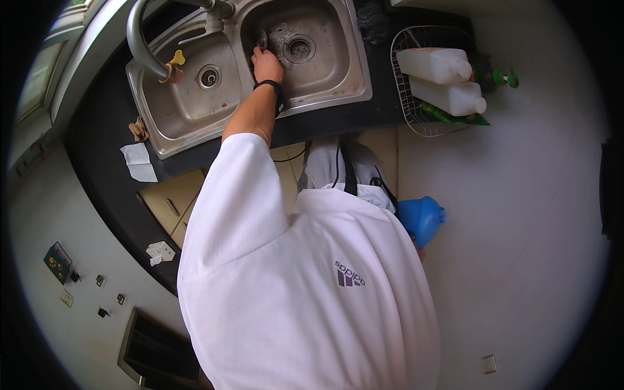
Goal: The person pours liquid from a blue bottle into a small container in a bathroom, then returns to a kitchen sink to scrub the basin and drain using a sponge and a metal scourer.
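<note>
My left hand (267,67), with a dark band on its wrist, reaches into the right basin (326,73) of a stainless steel double sink. Its fingers grip a small shiny round metal piece (262,39), possibly a drain strainer, at the basin's left wall. Right of the hand is the drain (299,48), with wet spots around it. Most of my right hand (422,254) is hidden behind my white shirt; a sliver of it shows against a blue plastic container (421,220), which it appears to hold at my side.
A curved faucet (141,44) with a yellow tab (178,57) hangs over the left basin (180,105). Right of the sink, a wire basket (407,109) holds white plastic bottles (431,63). A dark scouring pad (373,22), white paper (139,162) and a tissue box (162,250) lie on the black counter.
</note>
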Tool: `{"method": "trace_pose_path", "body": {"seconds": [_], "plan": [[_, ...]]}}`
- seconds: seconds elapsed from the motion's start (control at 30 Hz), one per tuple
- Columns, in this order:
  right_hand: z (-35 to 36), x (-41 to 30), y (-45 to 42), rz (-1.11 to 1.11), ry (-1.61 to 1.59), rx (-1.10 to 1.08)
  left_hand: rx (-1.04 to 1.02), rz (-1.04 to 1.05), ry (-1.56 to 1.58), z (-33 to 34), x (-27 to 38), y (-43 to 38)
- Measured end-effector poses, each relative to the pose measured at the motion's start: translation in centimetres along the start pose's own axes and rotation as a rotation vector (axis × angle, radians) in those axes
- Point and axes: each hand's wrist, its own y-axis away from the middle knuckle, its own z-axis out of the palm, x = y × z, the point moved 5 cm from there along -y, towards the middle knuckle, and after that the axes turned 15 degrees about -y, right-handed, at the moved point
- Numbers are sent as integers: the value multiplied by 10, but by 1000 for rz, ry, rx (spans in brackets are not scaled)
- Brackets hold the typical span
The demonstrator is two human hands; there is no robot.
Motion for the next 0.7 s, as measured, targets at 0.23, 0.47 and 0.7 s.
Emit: {"method": "trace_pose_path", "body": {"seconds": [0.23, 0.47, 0.7], "plan": [[26, -29, 11, -50, -97, 1, -96, 58, -29, -13, 5, -8], [33, -23, 16, -87, -202, -3, -154, 248, -226, -23, 19, -20], [29, -37, 20, -6, -137, -1, -182, 371, -98, -79, 41, -10]]}}
